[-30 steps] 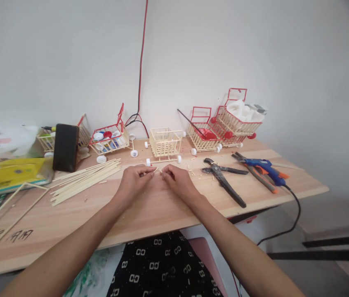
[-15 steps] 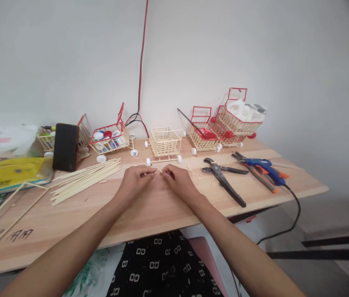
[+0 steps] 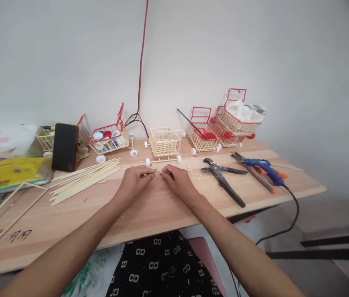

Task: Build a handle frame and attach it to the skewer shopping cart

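Observation:
Both hands meet above the middle of the wooden table, fingertips nearly touching. My left hand (image 3: pixel 136 179) is closed in a pinch, and a short pale wooden stick (image 3: pixel 157 171) pokes out of its fingertips. My right hand (image 3: pixel 175 177) is also pinched, its fingertips at the stick's other side; whatever they grip is mostly hidden by the fingers. Just beyond the hands stands a small unpainted cart made of sticks (image 3: pixel 166 142) on white wheels. Left of my left hand lies a bundle of long thin wooden sticks (image 3: pixel 89 179).
Black-handled cutters (image 3: pixel 224 181), pliers (image 3: pixel 262 181) and a blue glue gun (image 3: pixel 264 167) lie at the right. Red-trimmed stick carts (image 3: pixel 203 136) stand along the wall. A dark phone (image 3: pixel 65 147) leans at the left beside a yellow packet (image 3: pixel 10 175). Small stick offcuts (image 3: pixel 191 171) are scattered about.
The hands stay almost in place. Between the fingertips, the small bent-looking stick shape now shows less, with only a short straight piece visible by the left fingers.

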Demonstrator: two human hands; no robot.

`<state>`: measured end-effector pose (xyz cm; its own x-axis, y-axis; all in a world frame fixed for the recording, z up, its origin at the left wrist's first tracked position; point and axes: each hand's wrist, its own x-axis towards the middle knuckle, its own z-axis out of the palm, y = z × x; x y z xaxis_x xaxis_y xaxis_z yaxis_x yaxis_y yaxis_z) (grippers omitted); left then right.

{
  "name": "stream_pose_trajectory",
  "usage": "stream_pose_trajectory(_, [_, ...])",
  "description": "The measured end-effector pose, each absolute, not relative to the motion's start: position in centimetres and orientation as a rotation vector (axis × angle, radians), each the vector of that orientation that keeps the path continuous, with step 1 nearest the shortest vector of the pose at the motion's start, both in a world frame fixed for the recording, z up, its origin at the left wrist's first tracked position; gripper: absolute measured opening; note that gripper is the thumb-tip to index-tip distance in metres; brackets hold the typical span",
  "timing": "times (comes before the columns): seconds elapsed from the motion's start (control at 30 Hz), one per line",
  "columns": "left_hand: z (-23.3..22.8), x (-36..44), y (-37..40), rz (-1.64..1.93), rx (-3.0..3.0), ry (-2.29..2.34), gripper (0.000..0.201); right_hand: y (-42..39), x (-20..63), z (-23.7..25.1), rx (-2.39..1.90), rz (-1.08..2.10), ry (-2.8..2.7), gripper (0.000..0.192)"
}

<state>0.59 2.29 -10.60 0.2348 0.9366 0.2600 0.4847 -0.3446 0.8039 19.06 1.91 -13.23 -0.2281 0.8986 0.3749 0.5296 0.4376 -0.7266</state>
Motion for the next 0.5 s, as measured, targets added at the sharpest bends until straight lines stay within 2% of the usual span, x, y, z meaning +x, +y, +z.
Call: stream_pose_trajectory(0.5, [-10.56, 0.63, 2.2, 1.017, 2.009, 1.263, 0.021, 2.01, 19.04, -13.29, -1.198, 0.575, -1.911, 0.008])
